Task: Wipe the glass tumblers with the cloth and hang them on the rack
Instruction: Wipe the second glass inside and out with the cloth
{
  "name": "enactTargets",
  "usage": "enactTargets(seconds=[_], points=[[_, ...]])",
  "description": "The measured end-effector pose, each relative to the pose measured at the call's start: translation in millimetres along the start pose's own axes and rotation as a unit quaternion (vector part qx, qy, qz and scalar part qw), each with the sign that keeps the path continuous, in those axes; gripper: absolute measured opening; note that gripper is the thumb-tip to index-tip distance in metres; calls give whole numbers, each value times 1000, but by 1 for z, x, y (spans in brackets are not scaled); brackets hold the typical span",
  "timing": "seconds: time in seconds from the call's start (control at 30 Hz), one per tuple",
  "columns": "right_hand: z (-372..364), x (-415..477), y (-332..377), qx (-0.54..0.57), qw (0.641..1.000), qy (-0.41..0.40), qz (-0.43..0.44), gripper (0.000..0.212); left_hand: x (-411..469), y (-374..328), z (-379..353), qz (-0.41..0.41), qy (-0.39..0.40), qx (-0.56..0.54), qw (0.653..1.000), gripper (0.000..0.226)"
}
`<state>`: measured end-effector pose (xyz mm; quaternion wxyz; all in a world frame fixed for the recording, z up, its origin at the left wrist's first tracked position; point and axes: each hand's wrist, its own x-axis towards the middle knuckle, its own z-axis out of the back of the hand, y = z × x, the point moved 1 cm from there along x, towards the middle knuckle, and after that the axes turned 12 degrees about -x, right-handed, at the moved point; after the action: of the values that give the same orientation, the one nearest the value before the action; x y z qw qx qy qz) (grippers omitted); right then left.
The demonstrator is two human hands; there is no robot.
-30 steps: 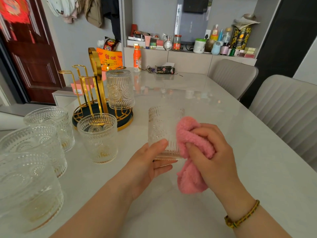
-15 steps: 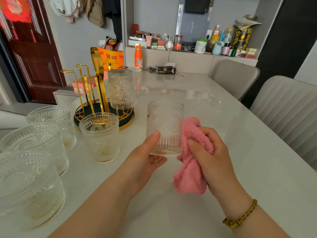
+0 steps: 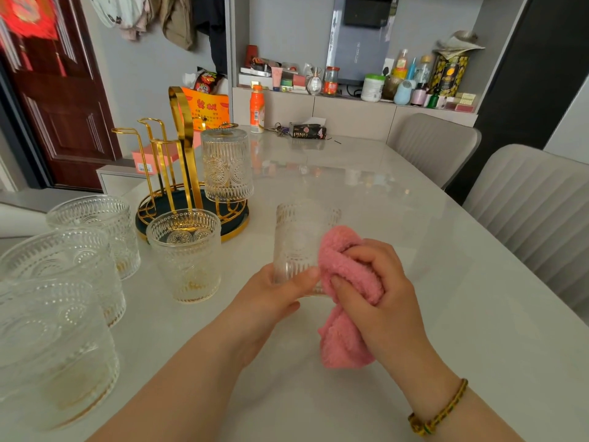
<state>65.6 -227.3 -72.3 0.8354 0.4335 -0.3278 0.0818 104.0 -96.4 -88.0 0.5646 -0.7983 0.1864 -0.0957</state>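
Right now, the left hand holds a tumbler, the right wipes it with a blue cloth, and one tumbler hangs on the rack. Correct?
No: the head view shows a pink cloth, not blue. The left hand holds the tumbler, the right hand wipes, and the hung tumbler hangs on the rack.

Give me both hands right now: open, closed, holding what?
Left hand: closed, gripping the lower part of the glass tumbler.
Right hand: closed, holding the pink cloth against that tumbler.

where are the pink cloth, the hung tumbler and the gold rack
pink cloth [image 3: 338, 247]: head view, bunched top fold
hung tumbler [image 3: 227, 167]: head view, patterned side wall
gold rack [image 3: 188, 145]: head view, tall central handle
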Motion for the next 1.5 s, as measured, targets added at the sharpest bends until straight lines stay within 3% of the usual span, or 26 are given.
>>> enactTargets(seconds=[0.07,0.17,0.33,0.43,0.5,0.6,0.67,0.77,0.83,0.97,1.07,1.13,1.2,1.27,1.33,1.4,1.5], points=[[-2,-1,1,-16,1000,5,21,20,2,2,2,-2,-4,-8,1000,36],[4,1,0,-19,1000,-13,20,19,6,5,5,1,-9,-21,1000,50],[15,10,-9,115,981,-65,-143,20,2,6,0,24,55,-31,998,89],[8,9,-11,136,971,-18,-194,24,3,3,0,29,30,-95,995,73],[2,5,-9,114,980,19,-163,20,6,1,4,23,-11,-141,990,56],[1,0,0,6,999,31,-28,10,7,0,6,18,-31,-127,991,63],[4,-1,4,-34,999,10,35,17,4,0,5,21,-5,-90,996,70],[13,3,6,3,998,-55,17,13,3,3,3,17,51,-54,997,100],[21,7,4,38,994,-98,-25,15,2,4,0,5,79,-46,996,106],[21,11,-7,105,981,-83,-139,26,-1,3,-4,1,95,-76,993,96],[10,7,-6,100,982,-16,-156,20,2,2,-1,0,49,-141,989,45],[6,3,-1,53,993,9,-107,14,4,1,2,10,24,-173,985,32],[4,1,6,4,999,-4,-40,16,4,1,5,13,27,-148,989,39],[6,-1,8,17,999,-47,-12,14,3,2,3,7,55,-85,995,68],[11,1,6,54,993,-102,-40,19,3,5,2,-12,73,-43,996,95],[15,4,1,86,984,-128,-87,21,5,8,1,-23,76,-42,996,99],[15,9,-4,136,970,-96,-177,27,4,7,1,-17,80,-72,994,99]])
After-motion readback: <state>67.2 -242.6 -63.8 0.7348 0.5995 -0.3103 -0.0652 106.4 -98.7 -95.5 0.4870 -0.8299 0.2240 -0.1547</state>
